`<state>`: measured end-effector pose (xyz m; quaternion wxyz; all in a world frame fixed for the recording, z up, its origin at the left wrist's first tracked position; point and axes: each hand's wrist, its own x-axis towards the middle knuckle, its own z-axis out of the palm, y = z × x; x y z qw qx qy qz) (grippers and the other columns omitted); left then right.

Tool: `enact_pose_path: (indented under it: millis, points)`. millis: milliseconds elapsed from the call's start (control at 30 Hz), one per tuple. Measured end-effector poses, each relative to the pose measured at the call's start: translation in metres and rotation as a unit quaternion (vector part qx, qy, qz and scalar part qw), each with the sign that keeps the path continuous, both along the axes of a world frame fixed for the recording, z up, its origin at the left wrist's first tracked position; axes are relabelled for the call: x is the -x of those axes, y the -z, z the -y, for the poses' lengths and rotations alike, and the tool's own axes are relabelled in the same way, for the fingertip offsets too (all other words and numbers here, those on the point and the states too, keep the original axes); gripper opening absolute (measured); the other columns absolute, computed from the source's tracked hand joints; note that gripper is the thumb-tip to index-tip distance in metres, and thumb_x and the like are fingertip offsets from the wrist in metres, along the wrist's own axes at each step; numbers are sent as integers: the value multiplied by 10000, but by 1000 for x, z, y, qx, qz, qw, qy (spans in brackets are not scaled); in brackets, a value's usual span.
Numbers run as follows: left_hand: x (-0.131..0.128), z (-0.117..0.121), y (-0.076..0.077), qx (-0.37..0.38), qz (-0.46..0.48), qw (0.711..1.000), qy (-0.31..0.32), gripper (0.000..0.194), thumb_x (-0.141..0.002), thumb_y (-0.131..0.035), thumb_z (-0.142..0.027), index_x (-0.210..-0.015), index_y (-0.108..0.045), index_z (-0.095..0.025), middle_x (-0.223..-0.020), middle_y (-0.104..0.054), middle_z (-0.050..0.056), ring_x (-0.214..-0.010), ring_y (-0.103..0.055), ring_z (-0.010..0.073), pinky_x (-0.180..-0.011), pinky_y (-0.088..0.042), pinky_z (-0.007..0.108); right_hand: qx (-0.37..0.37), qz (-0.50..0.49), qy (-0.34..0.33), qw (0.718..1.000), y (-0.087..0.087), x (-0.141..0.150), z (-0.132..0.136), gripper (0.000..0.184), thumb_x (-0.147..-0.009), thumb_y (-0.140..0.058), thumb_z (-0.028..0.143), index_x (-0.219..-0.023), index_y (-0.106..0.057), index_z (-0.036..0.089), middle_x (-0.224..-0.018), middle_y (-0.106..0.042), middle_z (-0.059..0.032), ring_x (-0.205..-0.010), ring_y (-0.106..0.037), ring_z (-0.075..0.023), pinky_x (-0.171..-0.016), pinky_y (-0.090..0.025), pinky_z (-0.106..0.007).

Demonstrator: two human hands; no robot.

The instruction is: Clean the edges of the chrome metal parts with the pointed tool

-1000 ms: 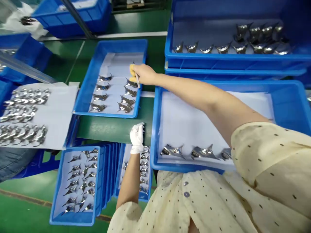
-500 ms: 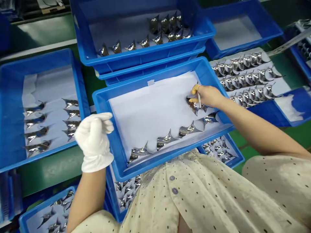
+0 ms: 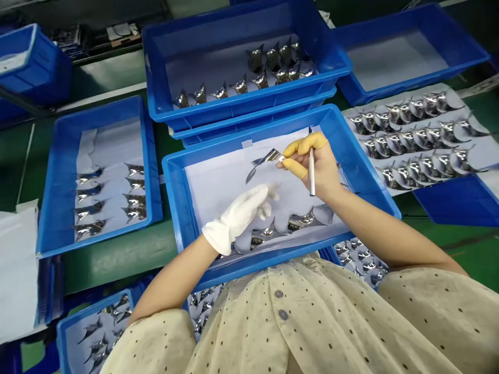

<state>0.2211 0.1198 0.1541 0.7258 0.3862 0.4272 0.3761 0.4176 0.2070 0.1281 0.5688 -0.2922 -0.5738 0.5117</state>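
My right hand point(image 3: 312, 163), with yellow finger cots, pinches a shiny manta-shaped metal piece point(image 3: 265, 162) above the paper and also holds a slim metal tool point(image 3: 312, 174). The piece's long tail points down and left. My left hand point(image 3: 239, 213), in a white glove, hangs just below that piece, fingers loosely curled, holding nothing. Both hands are over a blue plastic tray point(image 3: 249, 136) lined with white paper point(image 3: 218, 195). Further shiny pieces point(image 3: 300, 222) lie in a row along its near side, and the glove hides part of that row.
A blue tray point(image 3: 234, 106) with rows of shiny pieces stands directly behind, above a stacked tray rim. Another blue tray point(image 3: 97, 176) holds pieces on the left. A paper sheet point(image 3: 417, 135) with dense rows lies right. Green bench point(image 3: 117, 259) shows between trays.
My right hand has lifted the piece off the paper and drawn it left, toward the tray's middle. My left hand has moved right over the tray. The head view has shifted slightly.
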Motion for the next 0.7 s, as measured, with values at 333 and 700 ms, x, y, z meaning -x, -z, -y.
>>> enact_pose_path:
  millis: [333, 700]
  points:
    - [13, -2, -5, -200, -60, 933, -293, 312, -1003, -687, -492, -1210, -751, -267, -814, -673, -9, -567, -454, 85, -559, -442, 230, 41, -14, -115, 992, 8, 36, 34, 505, -799, -912, 488, -917, -477, 261, -1018, -727, -11, -1010, -740, -192, -1045, -598, -448]
    - [16, 15, 5, -297, -163, 928, -155, 558, -836, -883, -483, -1350, -728, -330, -1141, -792, 28, -789, -683, 155, -805, -598, 323, 166, -51, -203, 964, 14, 51, 27, 549, -748, -937, 495, -856, -459, 246, -704, -543, 74, -588, -515, -107, -603, -488, -271]
